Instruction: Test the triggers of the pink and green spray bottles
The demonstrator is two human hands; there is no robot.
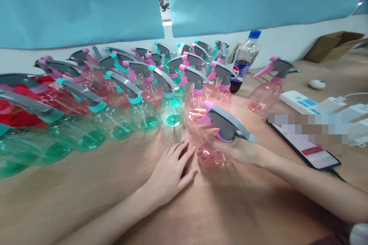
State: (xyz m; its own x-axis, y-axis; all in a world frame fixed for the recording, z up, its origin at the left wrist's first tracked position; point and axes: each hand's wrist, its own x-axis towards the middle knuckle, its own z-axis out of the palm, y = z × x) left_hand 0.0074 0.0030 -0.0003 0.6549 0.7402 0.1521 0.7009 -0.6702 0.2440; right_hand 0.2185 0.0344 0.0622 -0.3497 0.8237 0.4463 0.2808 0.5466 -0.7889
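My right hand is wrapped round the neck and upper body of a pink spray bottle with a grey and pink trigger head. That bottle's base is at or just above the tabletop; I cannot tell which. Just left of it, my left hand lies flat on the table with its fingers stretched out, holding nothing. Beyond the hands stands a green spray bottle with a turquoise collar. Beside it is another pink spray bottle, partly hidden behind my right fingers.
Several more green and pink spray bottles crowd the left and back. To the right are a cola bottle, a lone pink spray bottle, a power strip, a phone, a white mouse-like object and a cardboard box.
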